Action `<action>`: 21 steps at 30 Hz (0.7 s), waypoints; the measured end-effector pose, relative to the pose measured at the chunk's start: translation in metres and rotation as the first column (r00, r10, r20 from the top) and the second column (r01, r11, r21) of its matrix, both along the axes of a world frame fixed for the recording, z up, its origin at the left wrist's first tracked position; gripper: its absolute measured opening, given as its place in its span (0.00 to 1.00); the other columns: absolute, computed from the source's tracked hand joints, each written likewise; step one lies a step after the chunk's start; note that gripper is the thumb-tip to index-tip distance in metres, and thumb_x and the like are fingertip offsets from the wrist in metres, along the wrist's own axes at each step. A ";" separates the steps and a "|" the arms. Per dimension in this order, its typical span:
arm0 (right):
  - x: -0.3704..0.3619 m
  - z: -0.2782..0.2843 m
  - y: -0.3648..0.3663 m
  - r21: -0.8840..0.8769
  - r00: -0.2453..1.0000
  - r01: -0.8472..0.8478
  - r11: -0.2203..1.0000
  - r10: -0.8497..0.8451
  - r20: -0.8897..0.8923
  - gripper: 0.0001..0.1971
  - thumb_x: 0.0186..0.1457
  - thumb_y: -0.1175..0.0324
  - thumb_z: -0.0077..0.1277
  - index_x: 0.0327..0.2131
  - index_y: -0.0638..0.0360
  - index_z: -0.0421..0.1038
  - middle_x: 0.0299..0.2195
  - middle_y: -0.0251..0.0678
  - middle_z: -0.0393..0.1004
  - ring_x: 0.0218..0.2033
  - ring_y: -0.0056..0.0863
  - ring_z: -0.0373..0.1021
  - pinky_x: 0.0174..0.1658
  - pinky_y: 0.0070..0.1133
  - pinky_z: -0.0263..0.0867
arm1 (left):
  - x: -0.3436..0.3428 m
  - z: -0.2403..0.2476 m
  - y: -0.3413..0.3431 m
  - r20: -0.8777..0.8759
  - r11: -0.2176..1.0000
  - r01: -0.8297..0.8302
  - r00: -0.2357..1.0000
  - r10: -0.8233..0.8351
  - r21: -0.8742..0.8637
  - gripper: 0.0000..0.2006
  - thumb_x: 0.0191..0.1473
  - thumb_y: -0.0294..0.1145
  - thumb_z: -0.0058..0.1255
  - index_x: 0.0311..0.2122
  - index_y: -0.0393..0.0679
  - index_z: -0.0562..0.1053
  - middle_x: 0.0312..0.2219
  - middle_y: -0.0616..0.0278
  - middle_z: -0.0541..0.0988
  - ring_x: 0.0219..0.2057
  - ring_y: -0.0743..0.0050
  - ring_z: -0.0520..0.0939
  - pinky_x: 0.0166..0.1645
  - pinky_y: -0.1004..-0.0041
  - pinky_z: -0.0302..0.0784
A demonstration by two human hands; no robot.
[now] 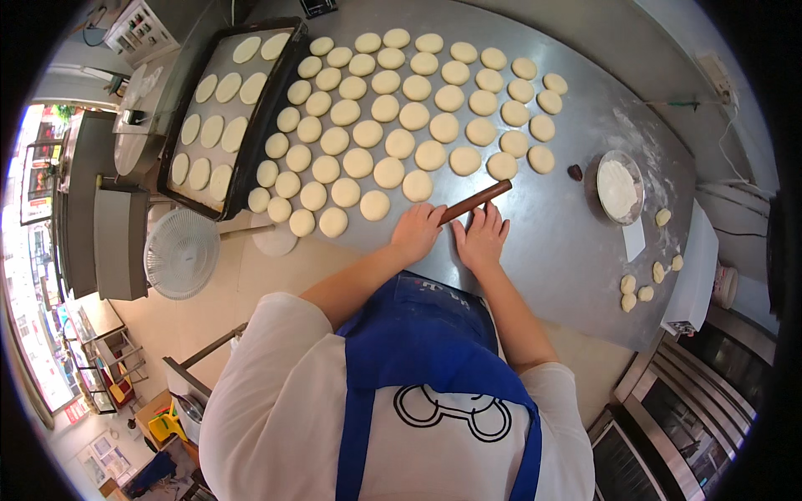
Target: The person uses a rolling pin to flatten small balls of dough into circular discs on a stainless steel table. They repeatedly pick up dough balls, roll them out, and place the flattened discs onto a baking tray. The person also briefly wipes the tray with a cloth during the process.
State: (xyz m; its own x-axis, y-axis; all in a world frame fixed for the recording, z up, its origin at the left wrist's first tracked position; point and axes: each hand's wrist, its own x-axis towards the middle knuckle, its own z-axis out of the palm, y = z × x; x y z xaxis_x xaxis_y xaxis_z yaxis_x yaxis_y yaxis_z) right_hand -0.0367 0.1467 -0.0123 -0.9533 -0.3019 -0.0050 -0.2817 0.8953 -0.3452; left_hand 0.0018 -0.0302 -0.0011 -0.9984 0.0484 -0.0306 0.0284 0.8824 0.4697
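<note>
Close to the table's near edge, my left hand [418, 233] is closed around the lower left end of a brown wooden rolling pin [480, 200]. The pin slants up to the right, its far end near the dough rounds. Just below it my right hand [482, 240] has its fingers stretched out and apart, palm down over the steel table; the fingertips come near the pin. Rows of flat, pale dough rounds [365, 134] cover the table's middle and left. The rounds nearest my hands are a dough round [418, 185] and another beside the pin's tip [502, 165].
A dark baking tray [178, 144] with flattened dough ovals lies at the left. To the right are a metal bowl of flour [618, 188], a white scraper [634, 240], a small dark lump [575, 172] and several small dough pieces [628, 284]. A fan [181, 253] stands left of the table.
</note>
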 end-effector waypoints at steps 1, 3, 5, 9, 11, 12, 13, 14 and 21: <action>0.003 0.001 0.000 -0.042 0.999 -0.012 0.999 0.011 -0.033 0.35 0.53 0.45 0.57 0.59 0.55 0.63 0.65 0.49 0.55 0.68 0.47 0.50 0.67 0.56 0.42 | -0.002 0.001 0.001 0.023 1.000 -0.014 1.000 0.014 0.012 0.23 0.53 0.33 0.59 0.55 0.46 0.72 0.40 0.56 0.75 0.44 0.52 0.77 0.46 0.57 0.75; 0.002 0.007 0.000 -0.111 0.995 -0.029 0.993 0.018 -0.095 0.35 0.54 0.45 0.57 0.60 0.52 0.63 0.65 0.49 0.54 0.68 0.48 0.49 0.67 0.57 0.41 | -0.005 0.001 0.002 0.058 0.999 -0.033 0.998 0.031 0.034 0.23 0.52 0.32 0.59 0.55 0.45 0.72 0.40 0.55 0.75 0.44 0.51 0.77 0.46 0.57 0.76; -0.005 0.004 0.004 -0.164 0.992 -0.062 0.985 0.042 -0.123 0.35 0.52 0.47 0.59 0.60 0.49 0.63 0.66 0.50 0.52 0.69 0.48 0.49 0.66 0.60 0.41 | -0.004 -0.003 0.005 0.087 0.997 0.009 0.996 -0.016 0.072 0.23 0.52 0.32 0.59 0.55 0.45 0.72 0.41 0.55 0.75 0.44 0.50 0.77 0.47 0.57 0.76; 0.021 0.022 0.054 -0.024 0.947 -0.040 0.999 0.030 -0.320 0.24 0.48 0.51 0.62 0.48 0.46 0.74 0.61 0.43 0.60 0.63 0.42 0.55 0.66 0.50 0.43 | 0.012 0.028 0.018 -0.021 0.947 0.299 0.954 -0.299 0.119 0.23 0.54 0.36 0.59 0.55 0.44 0.72 0.47 0.54 0.74 0.50 0.51 0.75 0.54 0.56 0.73; 0.051 0.013 0.087 -0.043 0.949 0.083 0.996 -0.092 -0.303 0.16 0.47 0.52 0.62 0.38 0.46 0.75 0.47 0.37 0.70 0.51 0.39 0.63 0.59 0.43 0.50 | 0.017 0.025 0.026 -0.061 0.918 0.396 0.917 -0.394 0.018 0.29 0.54 0.39 0.59 0.60 0.41 0.69 0.57 0.50 0.71 0.59 0.49 0.71 0.61 0.53 0.68; 0.056 0.011 0.091 -0.027 0.958 0.109 0.994 -0.112 -0.265 0.16 0.48 0.52 0.62 0.37 0.46 0.75 0.43 0.35 0.70 0.48 0.38 0.64 0.57 0.42 0.51 | 0.011 0.025 0.028 -0.029 0.916 0.397 0.917 -0.399 -0.057 0.32 0.55 0.42 0.58 0.62 0.39 0.67 0.60 0.50 0.68 0.62 0.50 0.67 0.64 0.52 0.63; 0.057 0.007 0.093 -0.009 0.965 0.130 0.991 -0.129 -0.227 0.15 0.48 0.52 0.61 0.36 0.47 0.75 0.40 0.34 0.71 0.46 0.37 0.65 0.54 0.40 0.53 | 0.006 0.024 0.032 0.003 0.910 0.393 0.918 -0.396 -0.133 0.34 0.55 0.45 0.57 0.63 0.37 0.65 0.64 0.50 0.64 0.66 0.51 0.63 0.67 0.50 0.59; 0.049 0.000 0.095 0.004 0.969 0.163 0.987 -0.159 -0.191 0.14 0.50 0.53 0.59 0.34 0.50 0.74 0.34 0.32 0.72 0.41 0.37 0.66 0.50 0.37 0.56 | 0.000 0.023 0.036 0.035 0.899 0.387 0.921 -0.388 -0.207 0.36 0.56 0.48 0.56 0.64 0.36 0.63 0.67 0.50 0.61 0.69 0.52 0.59 0.69 0.48 0.54; -0.042 0.020 0.089 -0.052 0.955 0.130 0.990 -0.139 -0.264 0.15 0.54 0.56 0.56 0.41 0.53 0.75 0.42 0.37 0.74 0.47 0.39 0.68 0.54 0.40 0.58 | -0.075 0.011 0.036 -0.074 0.922 0.282 0.948 -0.311 -0.265 0.41 0.56 0.52 0.55 0.67 0.36 0.59 0.70 0.51 0.57 0.71 0.55 0.55 0.72 0.47 0.47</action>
State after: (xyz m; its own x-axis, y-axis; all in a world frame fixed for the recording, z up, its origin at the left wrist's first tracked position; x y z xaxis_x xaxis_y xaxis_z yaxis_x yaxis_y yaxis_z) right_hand -0.0789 0.2356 0.0076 -0.9505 -0.1669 0.2622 -0.2455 0.9204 -0.3043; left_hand -0.0728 0.0060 0.0097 -0.9369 0.3481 0.0312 0.3464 0.9130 0.2155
